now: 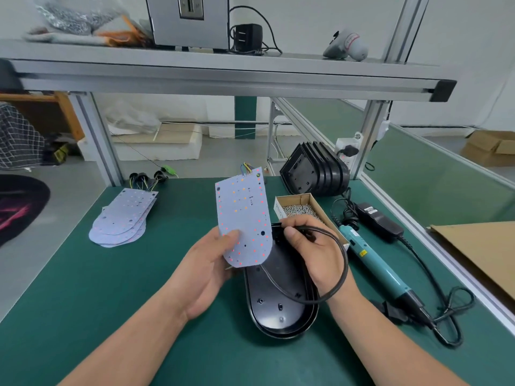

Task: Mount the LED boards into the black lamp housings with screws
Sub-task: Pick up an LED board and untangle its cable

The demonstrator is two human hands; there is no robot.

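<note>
My left hand (207, 263) holds a white LED board (243, 215) upright by its lower edge, thumb on its face, coloured wires at its top. Below it an open black lamp housing (281, 307) lies on the green mat. My right hand (312, 246) pinches the board's black cable (338, 277), which loops round the wrist and runs into the housing. A cardboard box of screws (299, 210) sits just behind my right hand. A teal electric screwdriver (373, 260) lies to the right of the housing.
A stack of more LED boards (122, 218) lies at the left of the green mat (111, 288). Several black housings (315, 169) lean together at the back right. A black power adapter (379, 218) and tangled cords lie at the right, beside an aluminium frame rail.
</note>
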